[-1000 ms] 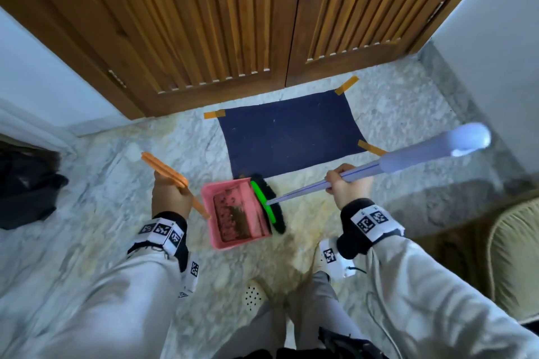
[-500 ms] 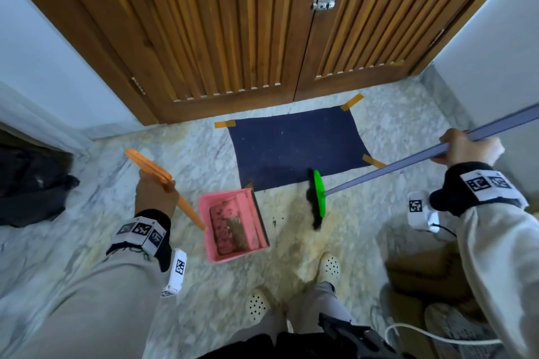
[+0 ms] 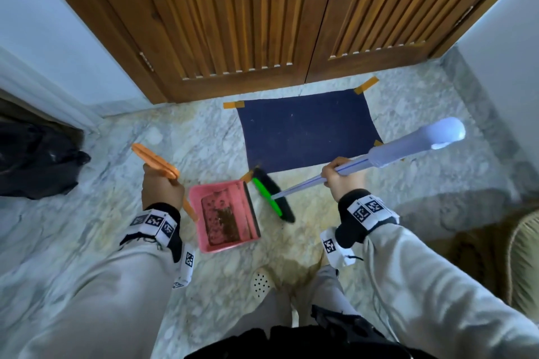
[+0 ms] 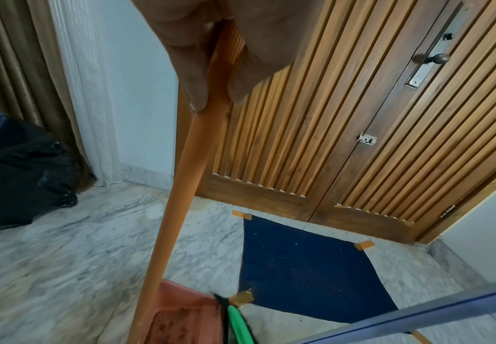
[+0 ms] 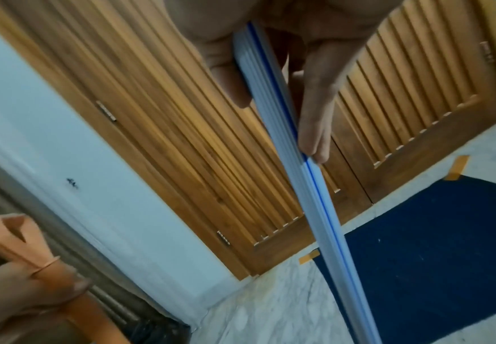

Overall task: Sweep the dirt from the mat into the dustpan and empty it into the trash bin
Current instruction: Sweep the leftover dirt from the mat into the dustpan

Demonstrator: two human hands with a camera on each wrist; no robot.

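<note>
Pink dustpan [image 3: 223, 214] holds dirt [image 3: 226, 217]; wrist tags [image 3: 154, 221] seem unreadable codes.

Dark navy mat [image 3: 306, 130], rectangular, flat on the marble floor [image 3: 189, 140] just before the wooden door, corners fastened with orange tape, a few pale specks on its surface; pink dustpan [image 3: 223, 214] on the floor just off the mat's near left corner, brown dirt [image 3: 226, 217] heaped inside, long orange handle [image 3: 157, 165] rising leftward; broom head [image 3: 272, 198], green with black bristles, down on the floor just beside the dustpan's right lip, pale blue-striped pole [image 3: 379, 156] slanting up to the right.
</note>
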